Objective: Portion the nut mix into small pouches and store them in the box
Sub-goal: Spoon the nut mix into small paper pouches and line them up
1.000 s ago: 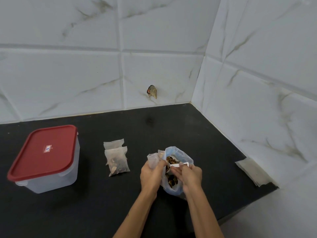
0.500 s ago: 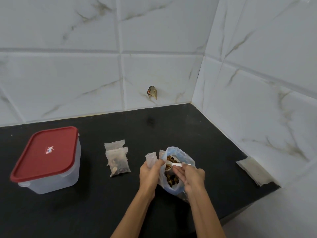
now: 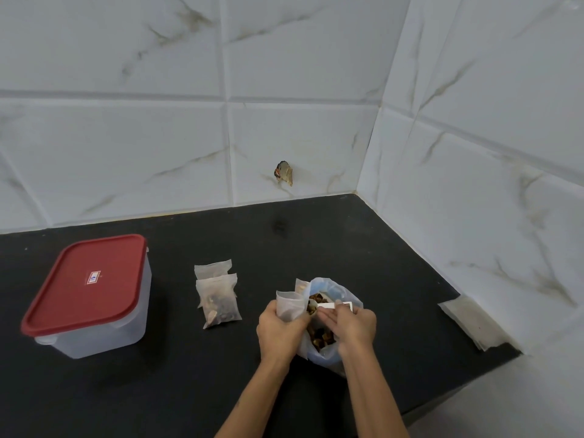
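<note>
Nut mix [image 3: 320, 338] is seen inside the bluish plastic bag [image 3: 343, 295] at lower centre of the frame, on the black counter [image 3: 177, 390]. Compared with half a second back, not much is changed: the small white scoop [image 3: 328, 306] is tipped a bit closer to the mouth of the empty pouch [image 3: 289, 306], and the bag looks slightly more opened up. The pouch is gripped by the left hand [image 3: 279, 333], fingers curled round its lower part. The scoop handle is pinched by the right hand [image 3: 355, 325].

Hidden stuff: the scoop bowl is mostly covered by nuts and fingers, so how full it is can't be made out. The bag's bottom is blocked by both hands.

Two filled pouches [image 3: 219, 300] are laid overlapping at centre left, with the rear one half covered. The box [image 3: 91, 298] with the red lid is parked at far left, closed; a small label is stuck on the lid, but its print is too blurry to be read. A stack of spare pouches [image 3: 474, 322] is left at the right edge by the wall.
</note>
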### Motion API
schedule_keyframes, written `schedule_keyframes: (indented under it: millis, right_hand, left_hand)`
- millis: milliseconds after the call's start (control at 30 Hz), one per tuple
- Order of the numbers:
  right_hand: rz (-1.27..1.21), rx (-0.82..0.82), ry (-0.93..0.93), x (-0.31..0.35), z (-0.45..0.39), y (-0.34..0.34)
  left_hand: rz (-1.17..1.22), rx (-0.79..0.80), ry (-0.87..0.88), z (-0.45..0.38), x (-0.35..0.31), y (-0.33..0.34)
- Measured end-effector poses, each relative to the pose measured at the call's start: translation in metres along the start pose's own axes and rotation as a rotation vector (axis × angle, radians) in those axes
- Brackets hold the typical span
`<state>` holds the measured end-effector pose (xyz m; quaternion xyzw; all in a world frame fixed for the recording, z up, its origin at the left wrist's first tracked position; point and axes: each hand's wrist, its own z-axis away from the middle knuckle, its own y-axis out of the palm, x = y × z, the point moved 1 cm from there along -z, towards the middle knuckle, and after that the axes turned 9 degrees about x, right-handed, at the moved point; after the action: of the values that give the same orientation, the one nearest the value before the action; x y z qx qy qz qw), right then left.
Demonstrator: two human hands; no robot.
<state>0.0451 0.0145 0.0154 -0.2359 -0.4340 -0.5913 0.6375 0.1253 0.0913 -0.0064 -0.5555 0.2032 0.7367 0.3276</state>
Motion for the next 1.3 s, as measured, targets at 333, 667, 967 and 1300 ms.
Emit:
schedule_keyframes:
  millis: [333, 667, 967, 1300]
  right_hand:
    - [-0.088, 0.043, 0.071, 0.013, 0.004, -0.009]
    - [-0.178, 0.01, -0.047, 0.044, 0.032, -0.03]
    - [-0.015, 0.145, -0.361, 0.076, 0.07, -0.006]
    - [0.926, 0.351, -0.761, 0.079, 0.089, -0.004]
  left_hand:
    - [0.184, 0.016, -0.096, -0.002, 0.002, -0.001]
    - [-0.218, -0.012, 0.299, 0.016, -0.025, -0.005]
    - [-0.33, 0.067, 0.345, 0.02, -0.043, 0.009]
    - [-0.219, 0.128, 0.327, 0.015, -0.051, 0.01]
